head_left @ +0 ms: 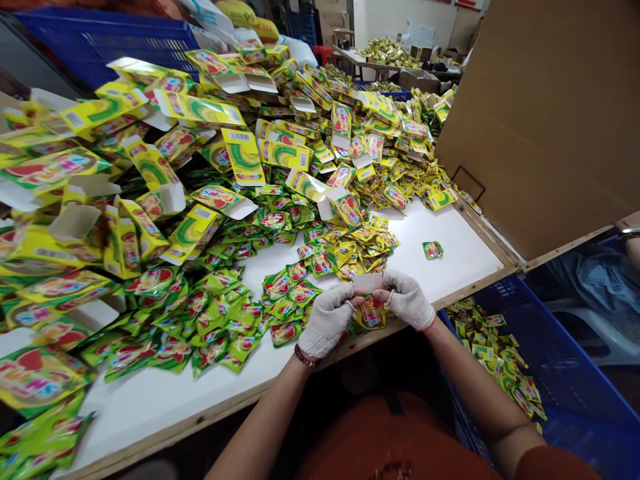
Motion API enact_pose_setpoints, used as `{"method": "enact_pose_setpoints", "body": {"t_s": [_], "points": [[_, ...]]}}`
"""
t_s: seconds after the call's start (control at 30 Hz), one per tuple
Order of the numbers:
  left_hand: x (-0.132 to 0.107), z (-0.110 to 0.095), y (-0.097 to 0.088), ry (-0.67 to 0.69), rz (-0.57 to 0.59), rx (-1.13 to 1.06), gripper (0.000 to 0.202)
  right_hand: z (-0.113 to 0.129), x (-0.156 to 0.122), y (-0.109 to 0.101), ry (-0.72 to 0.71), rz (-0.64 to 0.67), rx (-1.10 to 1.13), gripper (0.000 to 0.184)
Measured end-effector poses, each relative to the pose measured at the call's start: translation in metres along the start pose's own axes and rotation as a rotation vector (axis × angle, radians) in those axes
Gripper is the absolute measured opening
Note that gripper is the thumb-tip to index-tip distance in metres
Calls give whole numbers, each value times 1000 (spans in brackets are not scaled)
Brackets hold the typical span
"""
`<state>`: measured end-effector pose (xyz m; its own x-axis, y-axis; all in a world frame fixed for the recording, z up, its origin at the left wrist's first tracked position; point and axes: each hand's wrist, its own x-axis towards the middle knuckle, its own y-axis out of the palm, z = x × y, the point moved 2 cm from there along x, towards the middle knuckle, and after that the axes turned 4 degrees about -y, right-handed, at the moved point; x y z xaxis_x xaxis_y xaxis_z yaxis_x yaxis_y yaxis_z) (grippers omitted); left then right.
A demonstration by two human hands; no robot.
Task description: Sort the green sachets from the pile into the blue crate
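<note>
My left hand [326, 319] and my right hand [409, 299], both in white knit gloves, meet at the near edge of the white table [453, 257]. Together they pinch a small yellow carton [370, 308] by its white open flap, the printed body hanging down between them. Just beyond my hands lies a heap of green and yellow sachets [345, 247]. A single sachet [433, 249] lies alone to the right.
Flat and half-folded yellow cartons [150, 167] pile high across the left and far table. A brown cardboard flap [545, 113] stands at the right. Below it a blue crate [560, 373] holds filled cartons. A blue crate [100, 40] sits at far left.
</note>
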<state>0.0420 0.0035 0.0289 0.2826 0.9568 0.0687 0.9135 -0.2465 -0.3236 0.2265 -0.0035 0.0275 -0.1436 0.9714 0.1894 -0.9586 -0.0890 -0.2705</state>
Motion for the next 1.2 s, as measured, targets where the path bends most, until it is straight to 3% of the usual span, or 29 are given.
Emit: {"method": "enact_pose_setpoints", "body": {"t_s": [0.07, 0.17, 0.3, 0.43, 0.57, 0.63, 0.73, 0.83, 0.97, 1.1, 1.2], "points": [[1, 0, 3, 8, -4, 2, 16, 3, 7, -1, 16, 5, 92, 30], [2, 6, 9, -77, -61, -203, 24, 7, 13, -1, 47, 77, 148, 39], [3, 10, 11, -120, -57, -387, 43, 15, 13, -5, -82, 173, 27, 26], [3, 7, 8, -99, -10, -346, 37, 19, 16, -6, -35, 188, -101, 25], [0, 6, 7, -85, 11, -320, 39, 20, 16, -4, 33, 88, 9, 33], [-1, 8, 7, -88, -42, -301, 44, 18, 11, -5, 41, -60, 161, 43], [-4, 13, 6, -124, -143, -280, 49, 9, -3, -6, 109, -223, 190, 39], [-6, 17, 9, -126, -166, -301, 41, -1, -15, -1, 148, -211, 101, 32], [-6, 16, 12, -97, -106, -303, 32, -5, -18, 9, 99, -162, 104, 35], [1, 15, 8, -136, -53, -333, 53, -8, -15, 12, 52, -178, 67, 36], [7, 13, 2, -161, -35, -303, 54, -11, -16, 13, 24, -190, 67, 37]]}}
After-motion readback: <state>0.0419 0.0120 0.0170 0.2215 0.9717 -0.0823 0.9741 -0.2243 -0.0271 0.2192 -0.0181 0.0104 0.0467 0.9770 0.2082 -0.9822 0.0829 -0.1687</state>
